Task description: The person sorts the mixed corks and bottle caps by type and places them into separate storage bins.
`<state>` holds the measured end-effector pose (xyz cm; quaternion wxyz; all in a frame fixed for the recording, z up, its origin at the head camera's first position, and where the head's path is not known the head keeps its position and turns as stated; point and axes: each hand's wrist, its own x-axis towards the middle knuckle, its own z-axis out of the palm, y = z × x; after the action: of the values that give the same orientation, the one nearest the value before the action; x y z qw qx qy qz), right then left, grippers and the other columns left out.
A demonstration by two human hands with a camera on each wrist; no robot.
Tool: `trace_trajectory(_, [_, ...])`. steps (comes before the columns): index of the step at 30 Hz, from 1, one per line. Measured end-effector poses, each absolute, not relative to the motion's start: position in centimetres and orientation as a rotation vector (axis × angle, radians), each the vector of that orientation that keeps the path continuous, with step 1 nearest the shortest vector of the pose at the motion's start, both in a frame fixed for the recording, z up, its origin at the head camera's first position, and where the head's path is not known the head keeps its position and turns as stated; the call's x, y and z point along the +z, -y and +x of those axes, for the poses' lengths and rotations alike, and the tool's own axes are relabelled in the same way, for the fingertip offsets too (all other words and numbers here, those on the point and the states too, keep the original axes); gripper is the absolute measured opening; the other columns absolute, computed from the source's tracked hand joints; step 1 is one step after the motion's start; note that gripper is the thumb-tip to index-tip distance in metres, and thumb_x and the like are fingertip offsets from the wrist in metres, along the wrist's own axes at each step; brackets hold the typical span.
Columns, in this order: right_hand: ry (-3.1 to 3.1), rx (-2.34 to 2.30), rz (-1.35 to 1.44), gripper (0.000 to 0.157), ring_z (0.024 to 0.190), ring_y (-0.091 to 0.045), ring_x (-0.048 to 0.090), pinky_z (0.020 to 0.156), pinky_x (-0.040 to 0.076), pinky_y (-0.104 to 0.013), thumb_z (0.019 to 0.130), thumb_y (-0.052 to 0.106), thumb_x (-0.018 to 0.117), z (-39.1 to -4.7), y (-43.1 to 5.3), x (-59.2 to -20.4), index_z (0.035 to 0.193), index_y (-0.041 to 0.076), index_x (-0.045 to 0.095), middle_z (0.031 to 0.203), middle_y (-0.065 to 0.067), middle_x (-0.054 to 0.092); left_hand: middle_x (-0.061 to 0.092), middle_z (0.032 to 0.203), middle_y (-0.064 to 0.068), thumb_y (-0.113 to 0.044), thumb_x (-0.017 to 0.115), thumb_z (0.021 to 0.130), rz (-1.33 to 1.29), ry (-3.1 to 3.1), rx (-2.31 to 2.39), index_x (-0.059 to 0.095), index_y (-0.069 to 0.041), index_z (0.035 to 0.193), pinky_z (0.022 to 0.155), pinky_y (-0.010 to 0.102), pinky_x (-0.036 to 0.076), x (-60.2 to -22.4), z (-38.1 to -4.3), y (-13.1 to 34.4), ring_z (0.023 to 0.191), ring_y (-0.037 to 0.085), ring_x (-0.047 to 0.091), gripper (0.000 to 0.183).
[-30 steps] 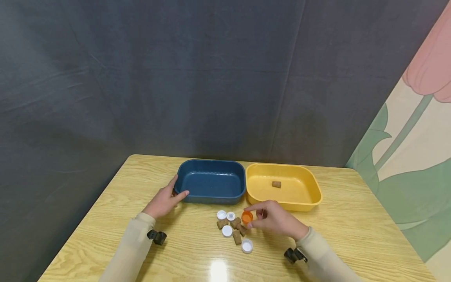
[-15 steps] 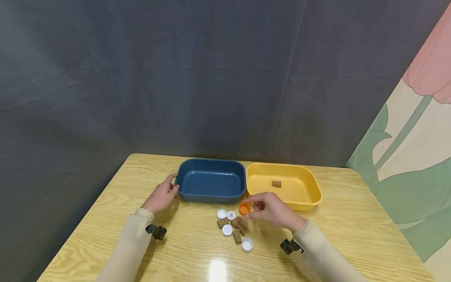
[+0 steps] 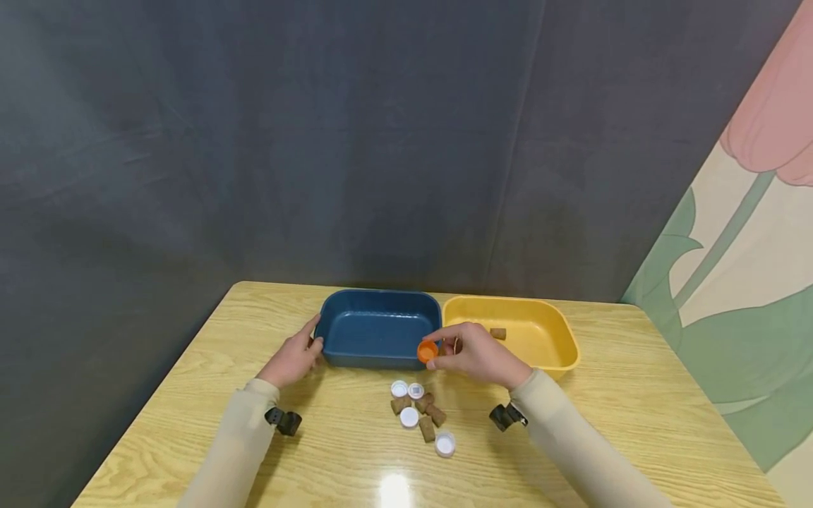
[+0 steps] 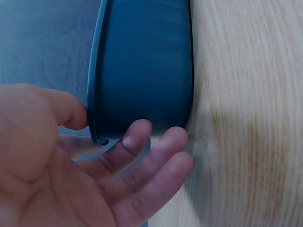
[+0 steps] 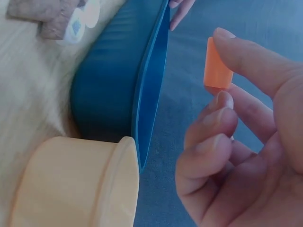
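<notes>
My right hand [image 3: 479, 354] pinches an orange bottle cap [image 3: 428, 351] between thumb and index finger, its hollow side facing the head camera. In the head view the cap overlaps the front right corner of the blue bin [image 3: 368, 361]; the right wrist view shows the cap [image 5: 217, 67] side-on, apart from the bin wall. At the bin's left end, my left hand [image 3: 291, 363] touches the corner. Its thumb is right at the rim in the left wrist view, and the relaxed fingers [image 4: 175, 138] lie along the outer wall.
A yellow bin [image 3: 559, 353] stands right beside the blue one, with one brown cork [image 3: 498, 333] inside. In front of the bins lie white caps [image 3: 409, 418] and several corks [image 3: 427, 429] on the wooden table [image 3: 356, 451]. A dark curtain [image 3: 381, 141] hangs behind.
My right hand has moved up and left with the orange cap, from beside the loose corks to the blue bin's front right corner. My left thumb has drawn back to the bin's corner.
</notes>
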<state>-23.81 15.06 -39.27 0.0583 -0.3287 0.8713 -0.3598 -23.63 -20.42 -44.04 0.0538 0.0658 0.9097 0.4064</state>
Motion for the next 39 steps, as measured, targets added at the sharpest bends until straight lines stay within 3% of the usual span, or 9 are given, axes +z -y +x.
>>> trace_trajectory(16, [-2.709,-0.946,-0.868,0.038,0.053,-0.014,0.042,0.050,0.031,-0.025,0.087,0.028,0.079,-27.2,-13.1,-37.7,0.121,0.012,0.073,0.074,-0.001,0.057,0.063,0.083,0.017,-0.015,0.035,0.108,0.203,-2.789,1.206,0.010,-0.001,0.160,0.056,0.031,0.043,-44.3,-23.9,20.4,0.070,0.025,0.060,0.059])
trace_trajectory(28, [-2.693,-0.938,-0.808,0.040,0.046,-0.014,0.037,0.049,0.030,-0.026,0.087,0.023,0.078,-30.0,-12.1,-38.0,0.122,0.005,0.071,0.058,-0.001,0.049,0.060,0.079,0.016,-0.014,0.034,0.107,0.197,-2.782,1.212,0.009,0.000,0.160,0.058,0.031,0.042,-44.3,-23.7,20.0,0.069,0.025,0.059,0.060])
trace_trajectory(39, [-2.728,-0.834,-0.764,0.035,0.070,-0.018,0.054,0.061,0.047,-0.025,0.087,0.024,0.079,-31.9,-10.3,-38.4,0.116,0.005,0.075,0.097,-0.007,0.068,0.065,0.088,0.017,-0.014,0.034,0.106,0.199,-2.803,1.191,0.010,0.002,0.159,0.060,0.033,0.044,-44.3,-23.7,20.1,0.077,0.027,0.064,0.060])
